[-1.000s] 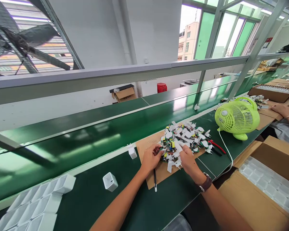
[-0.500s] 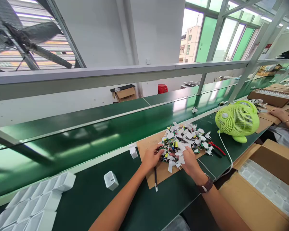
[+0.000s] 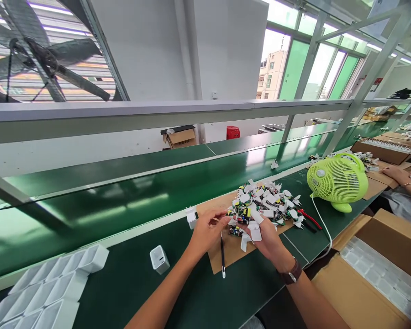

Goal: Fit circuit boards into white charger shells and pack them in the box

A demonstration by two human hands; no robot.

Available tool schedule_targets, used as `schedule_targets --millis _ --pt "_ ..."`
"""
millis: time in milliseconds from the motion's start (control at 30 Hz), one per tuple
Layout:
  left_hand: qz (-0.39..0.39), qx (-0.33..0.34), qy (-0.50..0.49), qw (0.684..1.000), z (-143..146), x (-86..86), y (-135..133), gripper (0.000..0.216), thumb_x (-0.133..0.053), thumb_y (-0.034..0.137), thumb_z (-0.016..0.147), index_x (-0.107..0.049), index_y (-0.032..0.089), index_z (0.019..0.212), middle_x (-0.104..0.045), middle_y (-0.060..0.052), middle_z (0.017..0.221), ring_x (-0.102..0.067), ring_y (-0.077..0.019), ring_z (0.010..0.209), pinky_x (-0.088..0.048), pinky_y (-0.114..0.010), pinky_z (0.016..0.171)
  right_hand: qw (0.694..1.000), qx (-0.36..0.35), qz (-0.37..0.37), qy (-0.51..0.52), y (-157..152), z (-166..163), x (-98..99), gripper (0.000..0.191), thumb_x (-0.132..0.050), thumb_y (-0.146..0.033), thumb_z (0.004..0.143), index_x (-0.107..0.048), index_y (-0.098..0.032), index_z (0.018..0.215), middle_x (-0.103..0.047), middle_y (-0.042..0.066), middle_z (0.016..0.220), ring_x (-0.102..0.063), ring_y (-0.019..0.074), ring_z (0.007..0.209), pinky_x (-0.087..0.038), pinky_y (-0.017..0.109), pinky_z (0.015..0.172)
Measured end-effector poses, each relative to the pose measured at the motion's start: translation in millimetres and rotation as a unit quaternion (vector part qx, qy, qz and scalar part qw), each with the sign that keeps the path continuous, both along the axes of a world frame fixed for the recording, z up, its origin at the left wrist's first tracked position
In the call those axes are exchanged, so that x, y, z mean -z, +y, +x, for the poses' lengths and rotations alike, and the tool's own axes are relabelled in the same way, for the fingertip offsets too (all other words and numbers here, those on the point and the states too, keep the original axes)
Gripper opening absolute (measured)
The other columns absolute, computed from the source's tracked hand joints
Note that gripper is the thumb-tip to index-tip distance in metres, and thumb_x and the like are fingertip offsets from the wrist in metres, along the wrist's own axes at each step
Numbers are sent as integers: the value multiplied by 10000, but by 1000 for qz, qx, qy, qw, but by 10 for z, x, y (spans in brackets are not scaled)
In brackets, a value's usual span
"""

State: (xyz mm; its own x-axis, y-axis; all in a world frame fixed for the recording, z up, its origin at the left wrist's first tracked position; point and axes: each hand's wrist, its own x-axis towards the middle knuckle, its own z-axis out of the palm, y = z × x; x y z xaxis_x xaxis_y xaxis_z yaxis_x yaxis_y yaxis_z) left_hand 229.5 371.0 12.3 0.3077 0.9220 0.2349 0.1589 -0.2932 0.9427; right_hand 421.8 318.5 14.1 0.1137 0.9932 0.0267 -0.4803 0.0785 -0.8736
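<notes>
In front of me, my right hand (image 3: 270, 241) is closed round a small circuit board (image 3: 244, 214) with yellow and black components and white plastic tabs. My left hand (image 3: 207, 232) has thumb and fingers pinched at the left end of this board. Behind both hands a pile of similar circuit boards (image 3: 274, 197) with white pieces lies on a sheet of brown cardboard (image 3: 231, 256). A thin black pen-like tool (image 3: 222, 256) rests on the cardboard below my left fingers. One white charger housing (image 3: 192, 217) stands just beyond my left hand, and another white housing (image 3: 159, 259) is farther left.
Rows of white housings (image 3: 55, 285) fill the left corner. Red-handled pliers (image 3: 311, 220) and a green fan (image 3: 337, 180) with a white cord are to the right. An open carton (image 3: 349, 288) holds white parts. A co-worker's hand (image 3: 395, 173) rests farther along the bench.
My left hand has shifted slightly left and its fingers have rolled over at the board's end. My right hand has turned more palm-up under the board. The view has tilted slightly.
</notes>
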Motion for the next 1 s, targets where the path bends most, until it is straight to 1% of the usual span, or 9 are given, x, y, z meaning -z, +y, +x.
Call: schedule_targets --millis 67,133,233,300,433,533,667,833,1000 --pt "-69 51 -54 995 -106 -102 -149 579 -702 671 850 -780 193 1168 -774 -129 1087 -742 -250 873 -619 -410 825 995 22 43 -90 -37 -95 16 391 -745 -532 879 -714 -230 1125 -779 78 1045 -743 285 1019 -647 450 884" --pt "-165 95 -141 972 -220 -183 -274 700 -666 741 847 -761 148 1207 -773 -162 1082 -757 -257 844 -629 -412 793 961 53 146 -230 -68 -209 47 298 -671 -456 966 -713 -249 1177 -763 86 1150 -711 275 1112 -590 490 1017" --pt "-238 86 -232 939 -420 -240 -400 668 -773 658 815 -754 124 1215 -770 -180 1104 -759 -267 911 -625 -404 827 821 57 356 -444 -96 -384 100 318 -572 -233 1026 -660 -295 1325 -704 90 1310 -611 280 1300 -502 550 1138" --pt "-233 57 -239 941 -566 -218 -457 616 -893 500 754 -745 156 1243 -761 -164 1178 -747 -265 976 -619 -398 865 755 42 419 -503 -98 -484 129 492 -532 -136 1014 -530 -299 1479 -636 116 1408 -552 287 1376 -493 568 1147" --pt "-158 -34 -228 960 -827 -58 -540 635 -934 369 720 -721 204 1295 -711 -142 1338 -688 -283 1189 -554 -433 1048 756 -5 368 -541 -31 -637 165 842 -743 -293 924 -263 -238 1614 -504 199 1526 -519 349 1404 -515 571 1120" --pt "-130 -81 -236 960 -956 80 -577 673 -940 350 710 -703 200 1322 -719 -138 1330 -641 -291 1282 -491 -454 1138 748 -56 361 -554 96 -770 193 838 -826 -344 858 -363 -260 1551 -597 163 1423 -602 343 1292 -547 557 1068" --pt "-147 -96 -278 944 -1074 177 -584 650 -920 404 735 -711 188 1311 -748 -139 1259 -705 -280 1158 -569 -441 1031 722 -48 427 -542 309 -968 215 605 -750 -286 914 -487 -252 1458 -681 127 1255 -649 316 1164 -577 530 991" --pt "-181 -132 -335 915 -1222 183 -551 461 -891 492 750 -779 160 1049 -793 -123 1069 -750 -232 926 -635 -387 821 691 -107 498 -513 474 -1103 131 581 -685 -270 971 -451 -249 1503 -700 110 1167 -668 275 1093 -589 465 970" --pt "-145 -183 -248 940 -1287 243 -539 457 -905 509 713 -772 178 998 -793 -105 1054 -730 -201 870 -620 -317 752 660 -131 511 -535 490 -1151 108 626 -644 -228 1001 -373 -230 1565 -691 131 1190 -664 288 1106 -599 477 971"
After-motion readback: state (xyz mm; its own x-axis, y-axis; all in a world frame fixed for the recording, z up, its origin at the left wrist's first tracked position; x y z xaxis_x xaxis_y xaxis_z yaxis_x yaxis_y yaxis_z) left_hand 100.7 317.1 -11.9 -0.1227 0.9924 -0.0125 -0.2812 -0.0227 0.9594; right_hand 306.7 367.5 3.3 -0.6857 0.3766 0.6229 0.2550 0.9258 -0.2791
